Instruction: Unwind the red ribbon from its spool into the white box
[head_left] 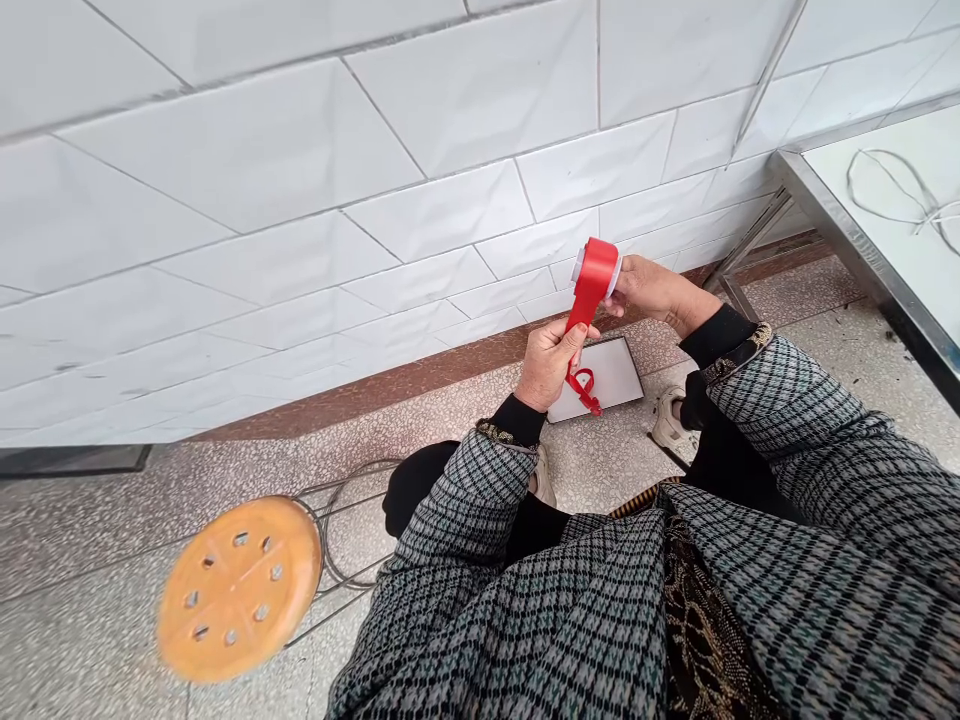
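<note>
Red ribbon roll [596, 265] is up in front of me, a little right of the middle of my view, held clear of the floor against the backdrop of the white tiled wall [300, 200]. My right hand [656, 293] comes in from three o'clock and is closed round the far end of the roll, fingers wrapped on its pale core. From the roll a ribbon strip [581, 315] runs down toward seven o'clock into my left hand [547, 362]. That hand is shut in a loose fist, with the strip pinched under the thumb. The loose end [585, 385] curls out below the fist at six o'clock, over a white board [619, 365] that lies flat on the floor by my shoe [670, 420]. I cannot tell whether the end touches the board.

To draw the strip off well, I judge that it should stay flat and taut between the two hands. The pull should run straight in line with the winding, so the strip does not twist or ride off the side of the core. The right hand's grip belongs on the core, not on the red layers, so the roll can turn. The tail is curled, so slack there could kink.

An orange stool [238, 588] stands at eight o'clock. A steel table [862, 240] with a thin wire [892, 190] on it is at two o'clock.
</note>
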